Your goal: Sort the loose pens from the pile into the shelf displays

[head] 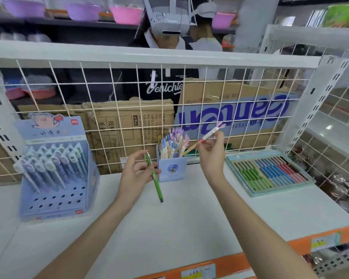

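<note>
Pens, two in hand. Left grip (pixel 136 174) pinches green pen (pixel 154 178), tip hanging below it; likely slips. Right grip (pixel 211 156) pinches coral-topped pen (pixel 205 137) just beside crowded blue cup (pixel 172 168); forcing it in may topple cup.

The print on the small blue box (pixel 172 169) is too blurred to read; its pens' lower ends are hidden inside. The flat tray (pixel 270 191) is smeared by blur.

Smooth white shelf (pixel 189 218), painted wire grid (pixel 129 97) w/ matt corrugated cardboard (pixel 117 121) behind; glossy plastic green pen (pixel 155 179).
</note>
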